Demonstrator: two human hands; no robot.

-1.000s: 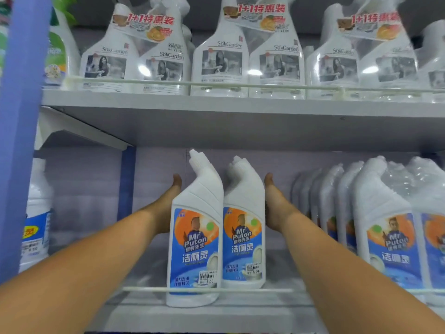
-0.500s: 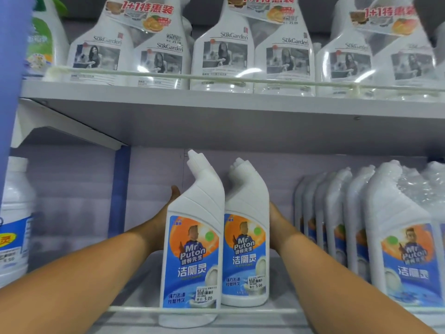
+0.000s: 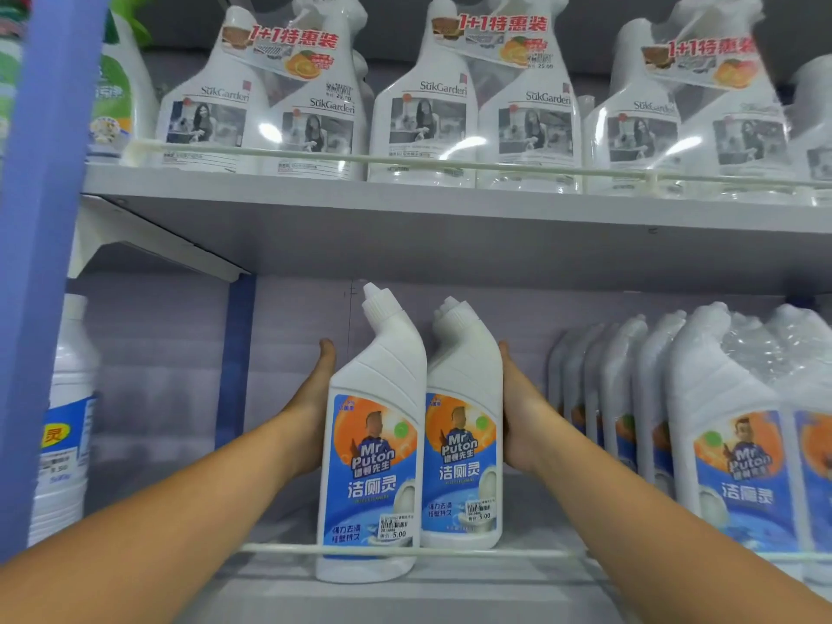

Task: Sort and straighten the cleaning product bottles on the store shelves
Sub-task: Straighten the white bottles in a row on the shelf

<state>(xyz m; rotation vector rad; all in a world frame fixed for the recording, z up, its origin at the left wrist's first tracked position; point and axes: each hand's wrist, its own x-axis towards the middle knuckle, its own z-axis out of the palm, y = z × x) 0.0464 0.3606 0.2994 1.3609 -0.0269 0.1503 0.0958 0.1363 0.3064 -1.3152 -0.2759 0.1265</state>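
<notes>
Two Mr Puton toilet-cleaner bottles stand side by side on the lower shelf [image 3: 450, 596], labels facing out. Landmark: the white guard rail [image 3: 450, 553] along that shelf's front edge. The left bottle [image 3: 373, 443] sits right against the rail, its base showing under it; the right bottle [image 3: 463, 443] sits a bit further behind the rail. They touch along their sides, so the pair is not yet flush at the front.

Left hand [image 3: 310, 421] lies flat against the outer side of the left bottle, fingers straight and pointing toward the shelf back, not wrapped round it. Right hand [image 3: 517, 421] does the same on the outer side of the right bottle, palm pressing inward. Judgement: the two palms sandwich the pair so both bottles move as one block and stay upright and together.

Behind the rail to the right, well apart from the pair, stands a packed row of the same bottles [image 3: 630, 398], some shrink-wrapped. Likely the pair belongs closed up against that row. Behind the rail to the left, a large white jug [image 3: 63, 421]. On the shelf above, SukGarden spray twin-packs [image 3: 423, 123].

Risk: tall narrow bottles, could tip if pushed high up.
</notes>
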